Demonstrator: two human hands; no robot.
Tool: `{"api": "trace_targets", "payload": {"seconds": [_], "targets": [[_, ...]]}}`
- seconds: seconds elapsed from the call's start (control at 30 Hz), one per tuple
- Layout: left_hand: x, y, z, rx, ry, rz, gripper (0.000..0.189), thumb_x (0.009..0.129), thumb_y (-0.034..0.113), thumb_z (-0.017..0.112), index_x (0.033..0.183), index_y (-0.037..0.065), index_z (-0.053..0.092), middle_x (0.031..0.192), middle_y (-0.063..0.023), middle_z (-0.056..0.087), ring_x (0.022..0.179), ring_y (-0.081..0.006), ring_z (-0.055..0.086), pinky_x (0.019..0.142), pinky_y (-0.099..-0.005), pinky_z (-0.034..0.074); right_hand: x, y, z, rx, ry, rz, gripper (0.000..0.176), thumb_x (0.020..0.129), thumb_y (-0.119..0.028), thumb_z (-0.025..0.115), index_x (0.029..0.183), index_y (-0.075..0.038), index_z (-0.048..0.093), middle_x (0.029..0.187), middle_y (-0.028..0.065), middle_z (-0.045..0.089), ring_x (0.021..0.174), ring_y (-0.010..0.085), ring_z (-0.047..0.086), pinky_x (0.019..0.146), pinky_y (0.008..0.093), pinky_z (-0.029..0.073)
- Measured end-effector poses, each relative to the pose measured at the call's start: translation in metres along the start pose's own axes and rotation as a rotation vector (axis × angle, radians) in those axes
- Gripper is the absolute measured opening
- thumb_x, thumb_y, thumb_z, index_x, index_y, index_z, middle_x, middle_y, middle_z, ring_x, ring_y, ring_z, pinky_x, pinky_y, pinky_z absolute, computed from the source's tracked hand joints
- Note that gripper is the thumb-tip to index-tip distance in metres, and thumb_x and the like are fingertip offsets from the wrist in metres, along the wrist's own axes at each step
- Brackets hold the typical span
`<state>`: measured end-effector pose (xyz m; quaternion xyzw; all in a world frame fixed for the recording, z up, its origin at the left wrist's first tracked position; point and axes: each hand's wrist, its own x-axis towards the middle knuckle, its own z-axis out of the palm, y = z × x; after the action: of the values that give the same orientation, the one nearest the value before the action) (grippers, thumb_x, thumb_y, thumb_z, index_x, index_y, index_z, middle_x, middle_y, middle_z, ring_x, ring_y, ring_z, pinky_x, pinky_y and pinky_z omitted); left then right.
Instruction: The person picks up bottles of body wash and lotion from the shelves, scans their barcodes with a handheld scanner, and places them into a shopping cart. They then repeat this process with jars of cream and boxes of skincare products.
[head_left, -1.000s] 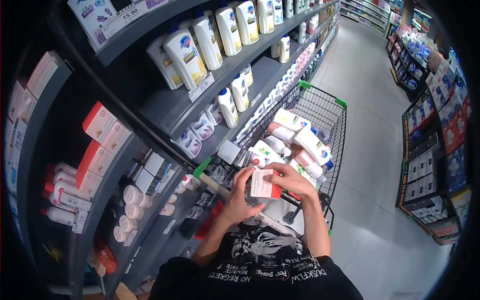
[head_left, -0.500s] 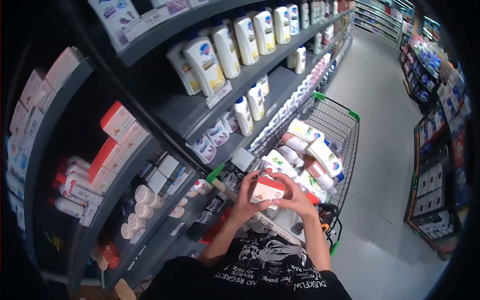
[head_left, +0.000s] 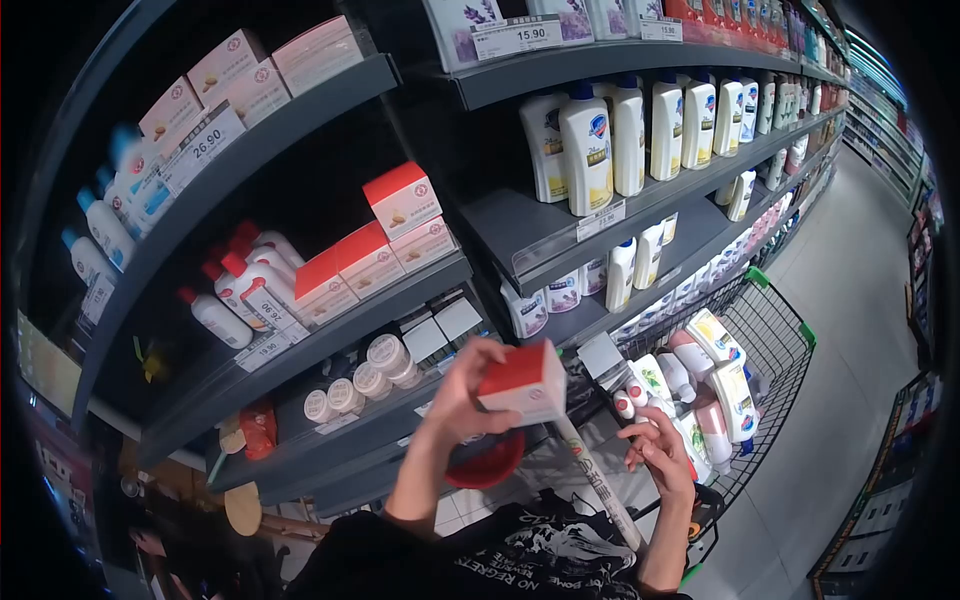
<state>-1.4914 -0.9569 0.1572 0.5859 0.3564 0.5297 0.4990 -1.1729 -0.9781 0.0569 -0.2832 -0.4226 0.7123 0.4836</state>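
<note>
My left hand [head_left: 465, 395] grips a red-and-white box [head_left: 530, 390] from its left side, fingers over the top and thumb below. The box is held in the air between the shelves and the shopping cart [head_left: 768, 440]. My right hand [head_left: 660, 452] is apart from the box, fingers spread and slightly bent, above the near end of the cart. White bottles [head_left: 737, 400] and pinkish bottles [head_left: 712, 432] lie in the cart. Similar red-topped boxes [head_left: 400, 195] stand stacked on the shelf to the left.
White pump-free bottles [head_left: 588, 150] line a shelf ahead. Round jars [head_left: 370, 380] and red-capped bottles [head_left: 245, 285] stand on the left shelves. The cart's pale handle [head_left: 598, 485] crosses before my body. A red basin [head_left: 487, 462] sits low, and the aisle floor [head_left: 815, 400] runs along the right.
The view has swung left toward the shelves. The box was between both hands; my right hand has let go, and my left hand has carried it leftward, away from the cart.
</note>
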Motion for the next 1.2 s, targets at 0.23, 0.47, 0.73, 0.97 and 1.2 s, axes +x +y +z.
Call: {"api": "trace_targets", "payload": {"seconds": [0.23,0.47,0.73,0.97,1.2], "targets": [[0.005,0.098,-0.080,0.312,0.493,0.488,0.069,0.062,0.020,0.080,0.120,0.007,0.045,0.124,-0.0123,0.049,0.116,-0.0224,0.050,0.100,-0.0337,0.039,-0.002,0.012,-0.007,-0.041,0.057,0.035,0.051,0.082,-0.010,0.068,0.128,-0.003,0.047,0.103,0.0178,0.066,0.071,0.0170,0.065,0.063,0.0273,0.054],[0.028,0.142,-0.105,0.635,0.573,0.465,0.065,0.077,0.023,0.074,0.131,0.005,0.044,0.123,-0.0119,0.049,0.115,-0.0222,0.050,0.101,-0.0344,0.037,-0.002,0.017,-0.001,-0.179,0.063,0.137,0.046,0.082,0.002,0.063,0.126,-0.004,0.051,0.101,0.0108,0.068,0.074,0.0129,0.064,0.066,0.0250,0.052],[0.054,0.142,-0.124,0.425,0.509,0.225,0.051,0.080,-0.001,0.066,0.127,0.005,0.047,0.117,-0.0100,0.054,0.108,-0.0192,0.053,0.094,-0.0309,0.043,0.000,0.020,0.002,-0.201,0.170,0.211,0.040,0.083,0.005,0.060,0.122,-0.003,0.054,0.094,0.0078,0.066,0.072,0.0142,0.064,0.065,0.0257,0.051],[0.061,0.137,-0.132,0.433,0.460,0.108,0.049,0.079,-0.003,0.067,0.124,0.004,0.049,0.113,-0.0083,0.056,0.104,-0.0181,0.055,0.092,-0.0292,0.043,-0.001,0.017,0.000,-0.186,0.217,0.205,0.040,0.081,0.006,0.058,0.120,-0.002,0.055,0.093,0.0089,0.066,0.072,0.0151,0.064,0.066,0.0266,0.052],[0.057,0.135,-0.133,0.624,0.419,0.109,0.053,0.081,0.001,0.067,0.131,0.006,0.049,0.126,-0.0138,0.053,0.115,-0.0214,0.053,0.095,-0.0324,0.044,-0.001,0.017,0.002,-0.196,0.195,0.190,0.039,0.082,0.005,0.058,0.120,-0.002,0.055,0.092,0.0079,0.066,0.074,0.0146,0.064,0.067,0.0265,0.052]]}}
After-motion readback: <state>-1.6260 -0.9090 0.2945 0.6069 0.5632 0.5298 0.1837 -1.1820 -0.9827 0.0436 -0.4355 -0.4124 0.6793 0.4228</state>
